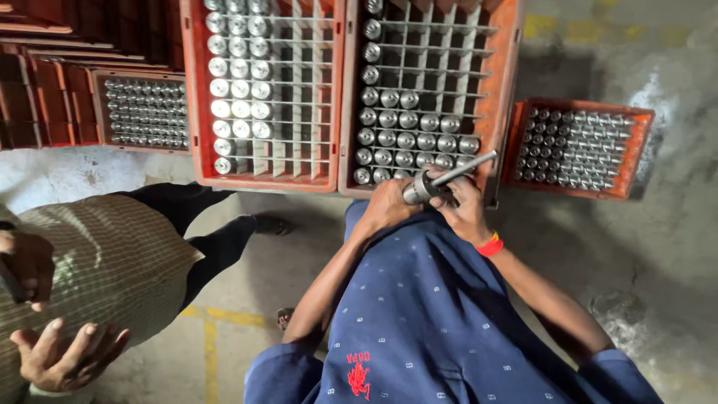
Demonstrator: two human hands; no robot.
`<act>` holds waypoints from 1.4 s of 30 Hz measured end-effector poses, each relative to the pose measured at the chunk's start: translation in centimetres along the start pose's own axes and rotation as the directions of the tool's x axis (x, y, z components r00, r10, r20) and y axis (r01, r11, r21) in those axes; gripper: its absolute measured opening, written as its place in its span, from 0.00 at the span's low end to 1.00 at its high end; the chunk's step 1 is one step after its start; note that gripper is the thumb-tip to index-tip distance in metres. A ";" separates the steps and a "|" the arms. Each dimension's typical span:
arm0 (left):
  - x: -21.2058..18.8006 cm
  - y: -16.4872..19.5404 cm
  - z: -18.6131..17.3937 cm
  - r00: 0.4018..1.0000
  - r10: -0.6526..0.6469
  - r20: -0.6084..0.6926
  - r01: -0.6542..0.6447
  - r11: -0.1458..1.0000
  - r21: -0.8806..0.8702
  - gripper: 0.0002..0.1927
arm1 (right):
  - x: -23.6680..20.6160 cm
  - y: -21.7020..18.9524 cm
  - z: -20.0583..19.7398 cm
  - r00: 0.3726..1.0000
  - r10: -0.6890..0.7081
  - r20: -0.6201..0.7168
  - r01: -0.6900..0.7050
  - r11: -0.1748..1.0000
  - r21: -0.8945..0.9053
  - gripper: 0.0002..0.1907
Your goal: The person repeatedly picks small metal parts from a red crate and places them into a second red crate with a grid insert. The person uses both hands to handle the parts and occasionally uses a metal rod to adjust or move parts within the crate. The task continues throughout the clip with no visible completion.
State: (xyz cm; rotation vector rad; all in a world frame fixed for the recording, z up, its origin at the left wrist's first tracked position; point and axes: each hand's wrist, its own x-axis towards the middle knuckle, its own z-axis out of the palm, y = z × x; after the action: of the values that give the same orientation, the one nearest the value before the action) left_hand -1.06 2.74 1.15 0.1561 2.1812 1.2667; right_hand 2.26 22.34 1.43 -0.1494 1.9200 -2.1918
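My left hand [385,206] and my right hand [465,213] both grip a metal cylindrical part [420,189]. A thin steel rod [471,165] sticks out of it, up and to the right. I hold it at the near edge of an orange gridded crate [507,82]. That crate's near rows hold several shiny metal cylinders [407,139] standing upright in cells. My right wrist wears a red band [490,245].
A second orange crate [188,97] to the left holds cylinders in its left columns. Smaller filled crates sit at the right [637,153] and far left [99,112]. A co-worker in a checked shirt [97,262] stands at the left, one hand [63,355] open. Below is a concrete floor [643,284].
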 end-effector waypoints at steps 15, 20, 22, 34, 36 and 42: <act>12.7 -1.0 3.6 0.757 0.654 -0.024 -0.496 0.598 0.630 0.41 | -0.3 2.5 -9.4 0.802 0.017 -0.597 0.075 0.989 0.129 0.14; 9.7 -2.5 2.9 0.840 0.490 -0.233 -0.430 0.863 0.265 0.34 | -1.5 4.4 -9.0 0.821 0.070 -0.566 0.044 0.982 0.185 0.12; 7.3 -3.9 1.0 0.850 0.391 -0.353 -0.319 0.915 0.247 0.34 | -2.0 5.1 -9.1 0.829 0.125 -0.546 0.012 0.971 0.241 0.12; -3.6 -16.9 -21.8 0.455 0.264 -0.850 0.508 0.707 0.491 0.33 | 0.2 5.8 -9.6 0.922 0.108 -0.371 -0.004 0.962 0.272 0.09; -3.0 -16.1 -22.2 0.469 0.241 -0.849 0.474 0.743 0.473 0.28 | 0.8 5.4 -8.1 0.918 0.136 -0.373 -0.023 0.956 0.293 0.16; -7.5 -13.9 -23.2 0.459 0.316 -0.830 0.251 0.851 0.462 0.24 | 1.8 5.1 -5.1 0.919 0.203 -0.338 -0.088 0.941 0.326 0.19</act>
State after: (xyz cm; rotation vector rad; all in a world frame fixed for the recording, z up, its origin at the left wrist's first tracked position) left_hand -5.19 -25.03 1.37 -0.3696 3.4672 0.7254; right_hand -0.09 26.24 -4.46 0.4775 1.6515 -2.5092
